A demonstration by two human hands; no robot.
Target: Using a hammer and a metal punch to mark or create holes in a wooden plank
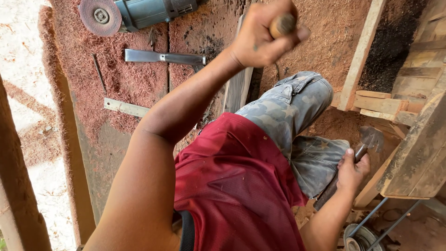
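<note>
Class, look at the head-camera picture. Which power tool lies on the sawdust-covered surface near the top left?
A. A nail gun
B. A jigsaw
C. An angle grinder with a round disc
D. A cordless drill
C: the angle grinder lies on the red sawdust with its round disc facing the camera, just above a flat metal blade; no drill, jigsaw or nail gun shows.
</note>
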